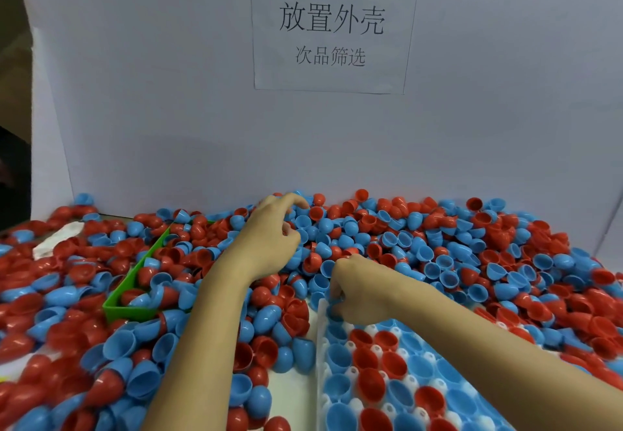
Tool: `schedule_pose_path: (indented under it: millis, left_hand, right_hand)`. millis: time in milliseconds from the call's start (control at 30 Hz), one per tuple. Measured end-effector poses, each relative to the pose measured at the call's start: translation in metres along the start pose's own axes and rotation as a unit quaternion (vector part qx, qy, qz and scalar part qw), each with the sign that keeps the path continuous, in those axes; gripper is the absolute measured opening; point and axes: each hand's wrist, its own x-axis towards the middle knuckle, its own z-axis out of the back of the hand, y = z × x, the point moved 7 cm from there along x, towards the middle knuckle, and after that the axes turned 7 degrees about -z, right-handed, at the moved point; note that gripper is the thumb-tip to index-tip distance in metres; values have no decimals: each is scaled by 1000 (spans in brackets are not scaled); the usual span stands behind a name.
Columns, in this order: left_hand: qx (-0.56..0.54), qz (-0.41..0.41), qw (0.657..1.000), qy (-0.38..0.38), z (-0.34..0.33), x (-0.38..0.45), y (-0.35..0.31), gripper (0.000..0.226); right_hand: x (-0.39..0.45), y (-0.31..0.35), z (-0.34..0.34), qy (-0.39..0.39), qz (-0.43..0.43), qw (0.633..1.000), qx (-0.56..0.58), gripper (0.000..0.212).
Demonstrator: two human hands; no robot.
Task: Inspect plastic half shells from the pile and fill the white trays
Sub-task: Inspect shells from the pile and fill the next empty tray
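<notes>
A big pile of red and blue plastic half shells point(438, 245) covers the table from left to right. A white tray point(320, 346) lies at the lower right, its cups holding red and blue shells open side up. My left hand point(269, 238) reaches into the far middle of the pile, fingers curled among blue shells; whether it grips one is unclear. My right hand point(357, 292) is at the tray's far left corner, fingers pinched on a blue half shell point(333, 307) over a cup.
A green bin point(128, 309) sits half buried in shells left of my left forearm. A crumpled white cloth point(57, 238) lies at the far left. A white backboard with a printed paper sign point(332, 26) stands right behind the pile.
</notes>
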Motion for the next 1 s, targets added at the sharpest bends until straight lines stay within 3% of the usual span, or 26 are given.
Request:
schedule_pose_path:
  millis: [367, 500, 700, 767, 867, 1000]
  left_hand:
    - [6, -15, 998, -61, 17, 0, -21, 33]
    - [19, -36, 996, -82, 20, -1, -42, 31]
    - [-20, -42, 992, -115, 18, -12, -74, 16]
    - [-74, -14, 990, -118, 12, -20, -77, 14]
    - [-127, 64, 988, -67, -7, -33, -70, 30]
    - [-73, 139, 987, -30, -18, -58, -56, 39]
  right_hand:
    - [-12, -6, 3, -38, -13, 999, 24, 18]
    - [-25, -10, 19, -103, -17, 994, 16, 16]
    - [-51, -27, 35, -126, -12, 987, 103, 20]
    - [-64, -33, 42, -134, -3, 981, 142, 22]
    - [-87, -55, 53, -159, -15, 966, 204, 24]
    - [-123, -112, 60, -219, -92, 939, 250, 26]
